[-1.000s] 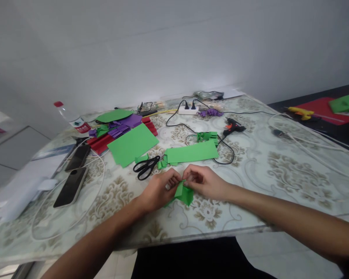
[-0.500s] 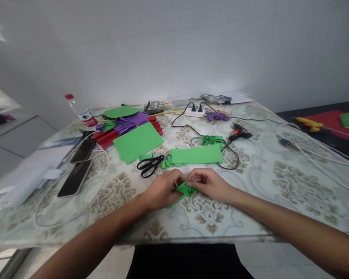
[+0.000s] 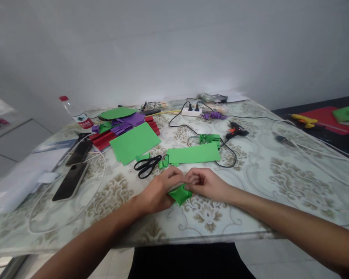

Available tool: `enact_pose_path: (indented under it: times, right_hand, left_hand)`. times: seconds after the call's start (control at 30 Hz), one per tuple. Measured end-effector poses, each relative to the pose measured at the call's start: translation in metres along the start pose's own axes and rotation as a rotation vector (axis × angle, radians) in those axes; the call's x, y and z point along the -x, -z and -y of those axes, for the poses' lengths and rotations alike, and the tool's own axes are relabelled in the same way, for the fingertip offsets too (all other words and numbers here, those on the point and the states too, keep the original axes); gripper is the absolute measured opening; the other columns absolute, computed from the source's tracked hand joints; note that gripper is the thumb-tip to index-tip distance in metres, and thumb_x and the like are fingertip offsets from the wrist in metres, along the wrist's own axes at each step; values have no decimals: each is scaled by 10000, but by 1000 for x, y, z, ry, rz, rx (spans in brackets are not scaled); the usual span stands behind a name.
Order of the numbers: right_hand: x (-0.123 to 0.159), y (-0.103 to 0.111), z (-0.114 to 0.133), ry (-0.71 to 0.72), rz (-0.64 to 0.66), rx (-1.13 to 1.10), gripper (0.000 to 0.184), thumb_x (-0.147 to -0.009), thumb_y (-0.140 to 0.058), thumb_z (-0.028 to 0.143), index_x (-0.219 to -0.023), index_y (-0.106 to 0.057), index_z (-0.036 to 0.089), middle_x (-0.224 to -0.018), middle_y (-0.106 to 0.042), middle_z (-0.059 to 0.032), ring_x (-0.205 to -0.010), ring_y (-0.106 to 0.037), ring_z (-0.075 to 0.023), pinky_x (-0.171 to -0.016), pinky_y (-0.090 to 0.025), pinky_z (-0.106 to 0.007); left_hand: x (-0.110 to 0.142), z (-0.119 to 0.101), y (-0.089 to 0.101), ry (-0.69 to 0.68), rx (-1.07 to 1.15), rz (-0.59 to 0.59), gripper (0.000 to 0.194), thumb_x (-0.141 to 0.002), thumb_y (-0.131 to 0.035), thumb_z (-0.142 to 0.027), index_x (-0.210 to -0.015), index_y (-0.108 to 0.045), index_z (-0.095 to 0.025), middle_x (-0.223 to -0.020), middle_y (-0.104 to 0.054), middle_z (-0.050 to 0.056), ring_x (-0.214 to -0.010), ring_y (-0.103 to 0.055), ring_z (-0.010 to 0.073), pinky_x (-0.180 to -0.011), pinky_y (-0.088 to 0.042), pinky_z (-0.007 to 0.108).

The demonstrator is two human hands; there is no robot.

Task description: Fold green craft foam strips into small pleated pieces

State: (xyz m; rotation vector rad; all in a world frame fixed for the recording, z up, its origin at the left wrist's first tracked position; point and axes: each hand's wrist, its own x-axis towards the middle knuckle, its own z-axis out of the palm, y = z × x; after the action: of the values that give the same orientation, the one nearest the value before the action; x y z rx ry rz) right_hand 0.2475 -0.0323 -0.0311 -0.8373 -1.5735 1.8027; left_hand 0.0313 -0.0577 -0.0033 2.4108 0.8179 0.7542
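A small piece of folded green paper (image 3: 180, 195) is between my two hands, low over the front of the table. My left hand (image 3: 162, 190) is closed on its left side, fingers bent over the top edge. My right hand (image 3: 206, 183) pinches the right upper corner between thumb and fingers. The fingers hide part of the folds. Just beyond lie black-handled scissors (image 3: 147, 166), with their blades toward a long green paper strip (image 3: 194, 153). Larger green sheets (image 3: 135, 142) rest further left.
A pile of purple paper (image 3: 128, 123) and red paper (image 3: 104, 138) lies back left beside a bottle (image 3: 83, 119). Two phones (image 3: 70, 182) and a white cable are at left. A black glue gun (image 3: 236, 130), power strip (image 3: 192, 112) and cords lie behind; a yellow glue gun (image 3: 304, 120) is far right.
The green paper has been turned and folded between my fingers, and its shape now looks flatter and more pointed at the bottom. My hands stay in about the same place; the view shifted slightly.
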Motion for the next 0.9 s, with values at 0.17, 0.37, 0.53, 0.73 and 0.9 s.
enact_pose_path:
  times: [0.17,0.37,0.53,0.73,0.9]
  right_hand:
    - [-1,0,1,-19,2,5,354,-716,-833,407,-861,-679,123,-743,-684,-23,-675,-657,-145,-613,-563,-270]
    - [-1,0,3,-71,2,-41,345,-694,-840,388,-875,-706,127,-761,-705,-25,-688,-678,-161,-610,-594,-291]
    - [0,2,5,-72,10,-57,281,-717,-814,339,-870,-712,128,-740,-717,-22,-668,-687,-158,-616,-606,-289]
    - [2,3,11,-41,-2,-82,243,-776,-752,331,-911,-727,131,-730,-701,-21,-647,-672,-154,-616,-612,-290]
    - [4,0,17,20,-20,-80,254,-822,-719,359,-972,-708,154,-828,-702,-42,-702,-666,-162,-621,-609,-291]
  left_hand:
    - [2,2,0,-5,5,31,589,-675,-558,67,-1160,-660,-252,-1152,-547,72,-1086,-594,209,-935,-505,317]
    - [1,-1,2,12,-22,31,426,-709,-602,21,-1068,-648,-204,-1119,-547,82,-1061,-592,217,-909,-516,325]
    - [-1,0,-2,35,-36,-21,307,-788,-619,-31,-1037,-610,-210,-1072,-578,68,-1008,-603,194,-898,-510,319]
    - [0,2,-3,43,-93,-79,140,-871,-614,-116,-979,-584,-198,-983,-598,57,-947,-607,193,-858,-510,321]
    - [2,4,-4,46,-111,-119,187,-855,-614,-90,-996,-591,-210,-988,-602,46,-914,-618,181,-828,-514,307]
